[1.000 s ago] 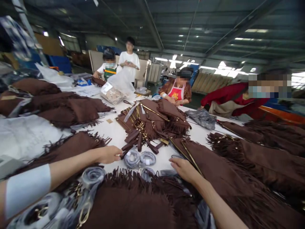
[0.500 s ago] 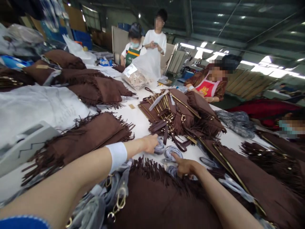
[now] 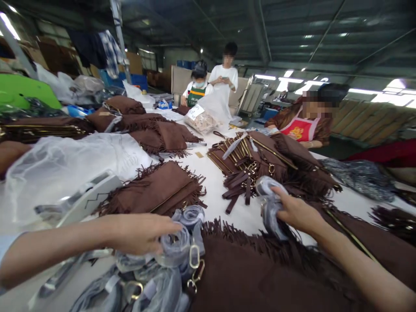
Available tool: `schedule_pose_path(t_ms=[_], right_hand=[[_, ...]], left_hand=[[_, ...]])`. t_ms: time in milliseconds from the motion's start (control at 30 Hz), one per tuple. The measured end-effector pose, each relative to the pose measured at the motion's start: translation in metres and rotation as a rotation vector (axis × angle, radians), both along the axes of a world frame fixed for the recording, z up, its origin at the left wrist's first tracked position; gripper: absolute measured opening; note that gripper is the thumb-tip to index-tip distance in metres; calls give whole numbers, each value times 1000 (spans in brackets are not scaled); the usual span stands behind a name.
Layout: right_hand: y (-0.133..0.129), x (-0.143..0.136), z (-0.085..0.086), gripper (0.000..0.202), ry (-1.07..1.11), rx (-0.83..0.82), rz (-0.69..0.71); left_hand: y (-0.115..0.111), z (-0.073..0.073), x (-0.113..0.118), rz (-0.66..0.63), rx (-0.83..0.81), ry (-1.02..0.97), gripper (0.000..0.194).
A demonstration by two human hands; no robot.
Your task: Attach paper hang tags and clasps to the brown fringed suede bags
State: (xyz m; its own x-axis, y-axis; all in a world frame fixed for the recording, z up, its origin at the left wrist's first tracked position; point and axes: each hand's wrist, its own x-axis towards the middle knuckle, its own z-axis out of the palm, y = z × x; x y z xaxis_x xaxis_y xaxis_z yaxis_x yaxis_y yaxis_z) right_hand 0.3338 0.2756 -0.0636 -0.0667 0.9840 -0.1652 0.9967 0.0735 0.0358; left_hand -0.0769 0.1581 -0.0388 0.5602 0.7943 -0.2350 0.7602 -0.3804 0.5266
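Observation:
My left hand [image 3: 143, 234] reaches over a pile of coiled straps [image 3: 156, 281] in greyish clear wrapping, with gold clasps among them. Its fingers and thumb close on one coiled strap [image 3: 177, 247] at the top of that pile. On the right, my right hand [image 3: 297, 210] grips wrapped coiled straps [image 3: 269, 203] between thumb and fingers, beside the heap of bags. A dark brown fringed bag [image 3: 253, 268] lies flat in front of me, between my forearms.
Brown fringed bags with gold zips [image 3: 260, 151] are heaped mid-table. Another bag [image 3: 152, 186] lies left, near a pale grey device [image 3: 91, 195] and a white plastic bag [image 3: 74, 160]. A co-worker in a red apron [image 3: 299, 125] is at right; two people stand at the far end.
My hands have moved apart: the left went back left to the strap pile, the right moved right with wrapped coils in it. The view has also shifted.

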Motion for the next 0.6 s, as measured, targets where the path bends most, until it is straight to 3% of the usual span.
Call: schedule_pose_path(t_ms=[67, 167, 233, 300, 433, 500, 600], right_hand=[[-5, -13, 26, 75, 132, 90, 55], [-22, -34, 45, 71, 556, -36, 231], [-37, -44, 44, 68, 707, -191, 273], [-55, -46, 41, 64, 733, -265, 264], [-95, -41, 51, 50, 783, -200, 286], [-119, -45, 65, 47, 822, -133, 306], [-149, -69, 78, 54, 857, -41, 309]], left_hand=[[6, 10, -1, 87, -97, -137, 42], [12, 15, 4, 148, -153, -231, 35], [7, -1, 12, 97, -82, -227, 36], [-3, -29, 19, -36, 38, -149, 43], [-19, -83, 28, -148, 315, -13, 45], [-21, -93, 28, -141, 356, -95, 41], [-20, -88, 24, -47, 229, -348, 33]])
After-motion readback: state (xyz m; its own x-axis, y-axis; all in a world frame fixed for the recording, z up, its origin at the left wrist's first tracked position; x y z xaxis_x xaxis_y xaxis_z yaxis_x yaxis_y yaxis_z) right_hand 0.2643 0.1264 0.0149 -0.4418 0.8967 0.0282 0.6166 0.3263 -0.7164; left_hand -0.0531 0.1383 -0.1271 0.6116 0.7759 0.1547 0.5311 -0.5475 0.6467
